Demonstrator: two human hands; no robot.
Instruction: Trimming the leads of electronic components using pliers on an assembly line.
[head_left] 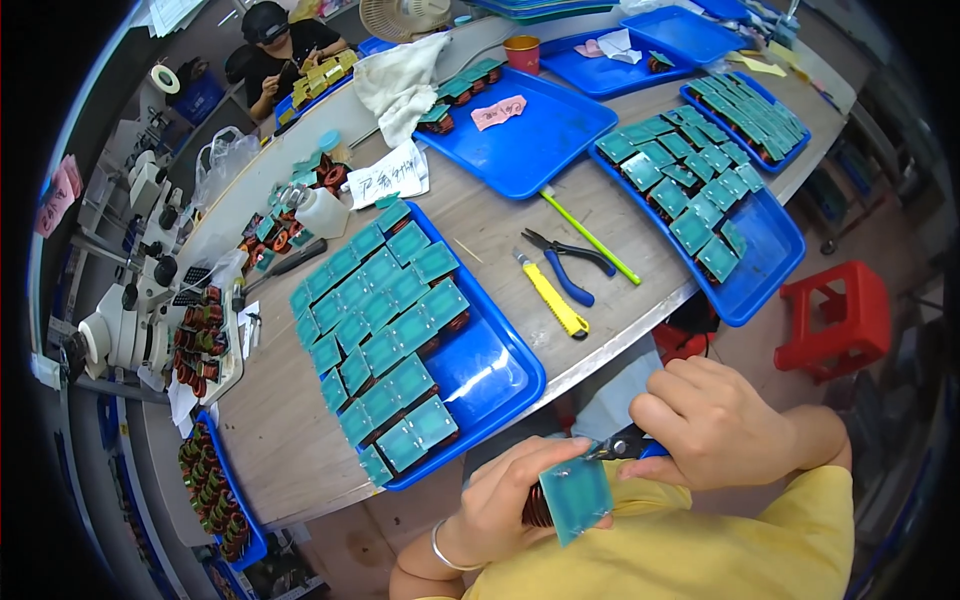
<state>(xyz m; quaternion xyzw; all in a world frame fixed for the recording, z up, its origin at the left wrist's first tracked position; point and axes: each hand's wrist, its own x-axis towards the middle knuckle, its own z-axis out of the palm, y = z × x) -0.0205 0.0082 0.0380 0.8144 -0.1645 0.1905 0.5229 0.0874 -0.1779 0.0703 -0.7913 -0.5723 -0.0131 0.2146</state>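
Note:
My left hand [495, 505] is closed around a copper-wound coil [538, 508] topped by a square green circuit board [577, 498], tilted toward me at the lower middle. Wrapped around the blue handle of a pair of cutters [622, 446], my right hand [710, 425] is closed too. The jaws meet the board's upper edge; whether they are gripping a pin there is too small to tell. In front of my hands lies a blue tray [505, 370] with rows of similar board-topped coils [385, 305].
On the table lie blue-handled pliers [570, 265], a yellow utility knife [553, 295] and a green stick [592, 238]. More blue trays [765, 275] stand right and far. A red stool [835, 320] is at right. Another person [285, 60] works at far left.

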